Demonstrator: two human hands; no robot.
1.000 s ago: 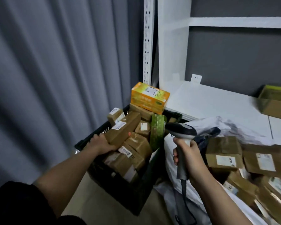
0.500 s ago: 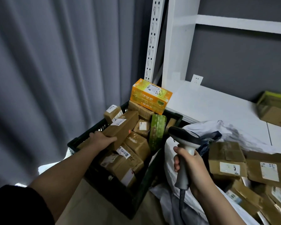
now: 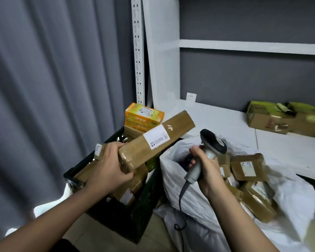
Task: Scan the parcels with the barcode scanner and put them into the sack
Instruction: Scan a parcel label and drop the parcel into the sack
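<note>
Parcel (image 3: 156, 140): long rectangular box, brown kraft card wrapped in glossy clear tape, white printed label across its upper face. Held in the air above the black crate (image 3: 133, 215), tilted, far end raised toward the shelving. Left hand (image 3: 109, 168) grips the near end, fingers curled over the top edge, thumb under the taped end face.

Barcode scanner (image 3: 210, 148): pistol shape, light grey handle, dark rounded head with a pale band, head turned toward the parcel but apart from it. Right hand (image 3: 206, 170) wraps the handle, fingers closed round it. A dark coiled cable (image 3: 180, 202) hangs from the butt of the handle.

Crate: rigid black plastic, holding more taped brown boxes; an orange and yellow printed carton (image 3: 144, 117) sits on top at the rear.

Sack (image 3: 180, 190): thin white crinkled plastic, mouth open just right of the crate, below the scanner. Several flat brown parcels with white labels (image 3: 247, 168) lie on its white folds to the right; whether they sit inside the mouth is unclear.

Background: smooth white shelf (image 3: 216, 120), a crumpled green-topped cardboard box (image 3: 273, 117) on it, grey pleated curtain (image 3: 53, 79) at left.
</note>
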